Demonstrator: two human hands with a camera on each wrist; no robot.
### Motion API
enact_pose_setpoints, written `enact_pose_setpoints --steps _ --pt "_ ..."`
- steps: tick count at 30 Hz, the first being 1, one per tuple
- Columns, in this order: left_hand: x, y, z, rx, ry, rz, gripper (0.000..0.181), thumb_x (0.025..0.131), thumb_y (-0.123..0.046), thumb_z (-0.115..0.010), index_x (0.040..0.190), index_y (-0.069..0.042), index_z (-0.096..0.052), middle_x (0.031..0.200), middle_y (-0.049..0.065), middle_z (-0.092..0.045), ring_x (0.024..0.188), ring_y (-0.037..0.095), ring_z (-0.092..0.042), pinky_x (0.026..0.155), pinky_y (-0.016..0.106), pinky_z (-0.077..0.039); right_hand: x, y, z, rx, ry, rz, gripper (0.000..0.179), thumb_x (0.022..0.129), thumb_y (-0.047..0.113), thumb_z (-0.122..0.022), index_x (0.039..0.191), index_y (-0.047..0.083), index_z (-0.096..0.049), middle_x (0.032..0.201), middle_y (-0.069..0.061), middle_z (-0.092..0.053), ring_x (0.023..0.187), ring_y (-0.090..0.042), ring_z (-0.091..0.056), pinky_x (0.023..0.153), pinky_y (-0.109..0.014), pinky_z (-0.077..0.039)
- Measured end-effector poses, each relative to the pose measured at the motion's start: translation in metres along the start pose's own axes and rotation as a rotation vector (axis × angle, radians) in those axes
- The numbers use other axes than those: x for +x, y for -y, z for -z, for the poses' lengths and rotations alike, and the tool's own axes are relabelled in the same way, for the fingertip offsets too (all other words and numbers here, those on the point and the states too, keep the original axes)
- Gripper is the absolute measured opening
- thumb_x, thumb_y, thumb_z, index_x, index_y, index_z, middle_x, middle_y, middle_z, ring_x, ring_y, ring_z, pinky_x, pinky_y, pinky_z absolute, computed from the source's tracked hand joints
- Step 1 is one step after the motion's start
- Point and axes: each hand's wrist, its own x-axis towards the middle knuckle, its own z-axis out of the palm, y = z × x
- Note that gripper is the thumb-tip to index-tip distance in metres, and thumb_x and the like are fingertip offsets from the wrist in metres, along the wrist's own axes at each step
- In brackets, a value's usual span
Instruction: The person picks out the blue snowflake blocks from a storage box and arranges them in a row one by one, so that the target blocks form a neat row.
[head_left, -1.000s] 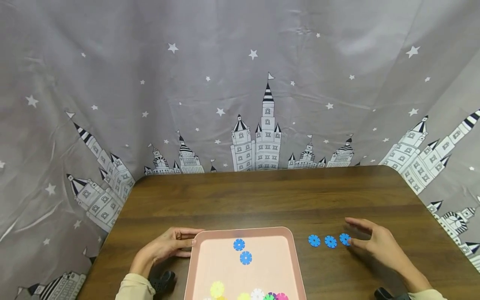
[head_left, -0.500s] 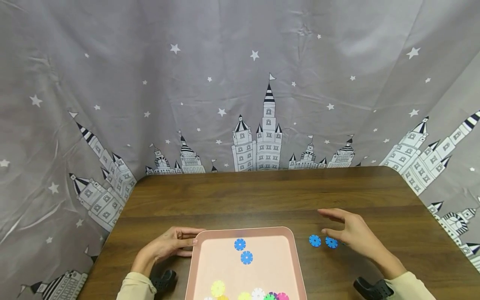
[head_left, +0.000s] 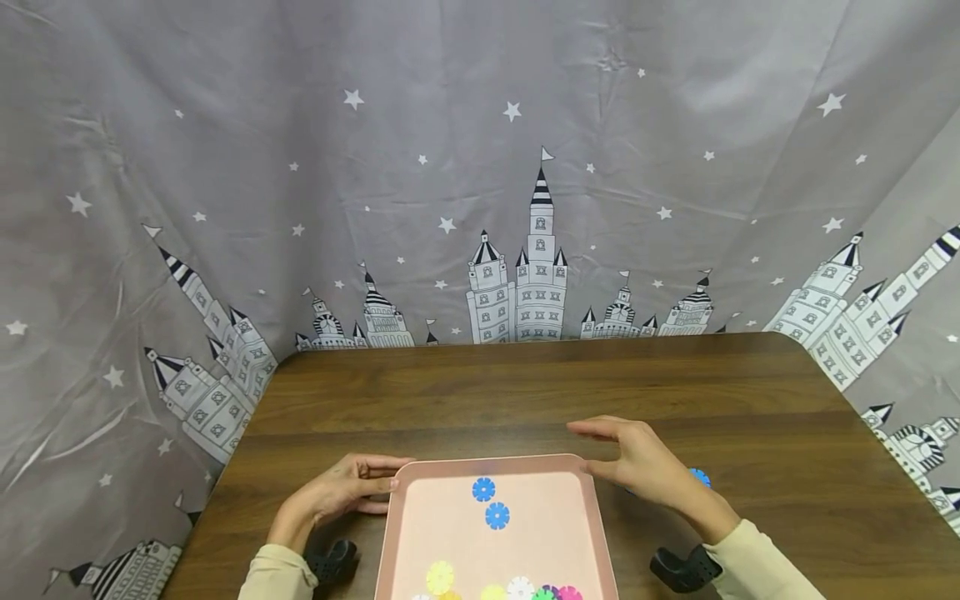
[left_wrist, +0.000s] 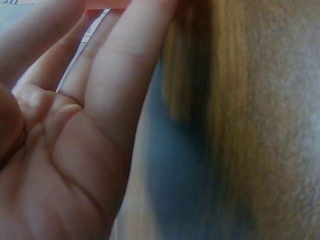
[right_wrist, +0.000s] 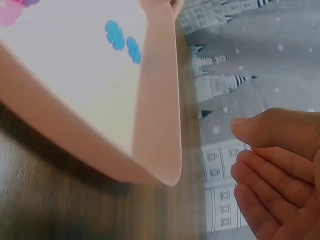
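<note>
My left hand (head_left: 337,492) holds the pink tray (head_left: 401,521) at its far left corner, thumb at the rim and fingers along the outside. My right hand (head_left: 648,467) is at the far right corner, fingers spread from the thumb, nothing between them; the right wrist view has this hand (right_wrist: 280,170) beside the tray corner (right_wrist: 165,160). In the tray lie two blue notched discs (head_left: 497,516) near the far side and several yellow, white, green and pink ones (head_left: 440,577) near the front. A blue disc (head_left: 699,477) shows behind my right wrist; others are hidden.
The dark wooden table (head_left: 480,392) reaches back to a grey curtain (head_left: 375,208) printed with castles and stars. A black wrist strap (head_left: 686,569) sits at my right cuff and another (head_left: 333,562) at my left.
My right hand has moved left from the rightmost blue disc on the table, over the row of discs, to the tray's right corner. My left hand stays at the tray's left corner.
</note>
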Motion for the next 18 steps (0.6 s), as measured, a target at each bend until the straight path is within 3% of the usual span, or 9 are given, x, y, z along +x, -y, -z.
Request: enact_pose_setpoints --steps 18 --pt "0.002 0.001 0.001 0.006 -0.007 0.015 0.043 0.100 -0.002 -0.053 0.141 0.009 -0.046 0.134 0.015 -0.059 0.113 0.021 -0.061 0.092 0.042 -0.053 0.012 0.013 -0.030 0.072 0.088 0.009 0.044 0.082 0.008 -0.078 0.124 0.003 -0.067 0.118 -0.010 -0.068 0.109 -0.026 -0.063 0.092 -0.046 -0.053"
